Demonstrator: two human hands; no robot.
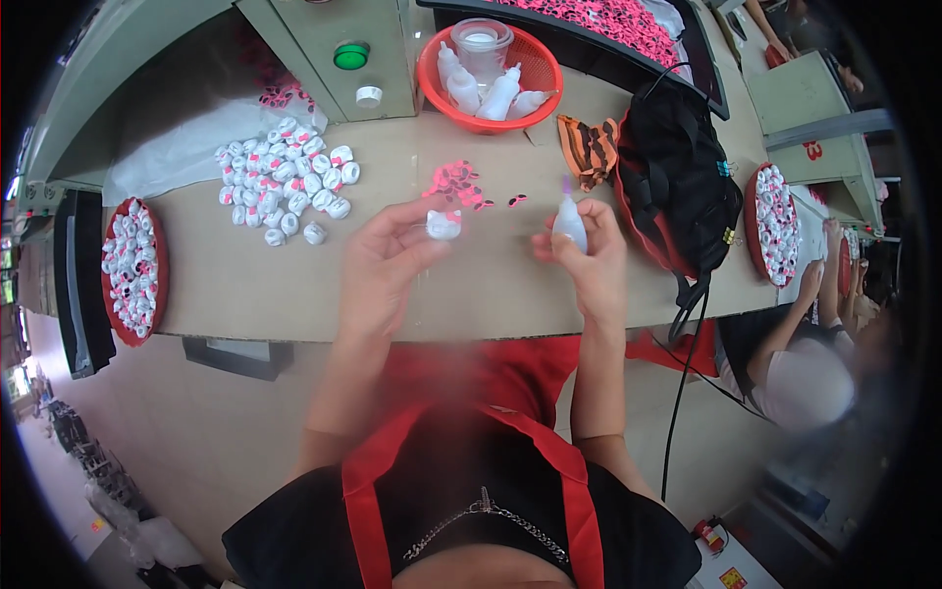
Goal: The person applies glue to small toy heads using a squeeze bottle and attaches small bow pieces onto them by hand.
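Observation:
Between the thumb and fingers of my left hand [390,250] is a small white cat-head figure [444,226] with a pink patch on it. My right hand [596,257] grips a white squeeze bottle [569,224], its thin purplish nozzle pointing up and away from me. The two hands are apart above the table. Just beyond them lies a little heap of flat pink and black pieces [453,183], with one loose piece [518,200] to its right. A spread of similar white and pink heads [285,177] covers the table to the left.
A red basket [538,113] at the back holds several squeeze bottles and a clear cup. Pink pieces fill a black tray [589,47] behind it. A black bag [677,187] and an orange-black cloth [589,152] lie right. Red baskets of heads stand left [162,285] and right [754,231].

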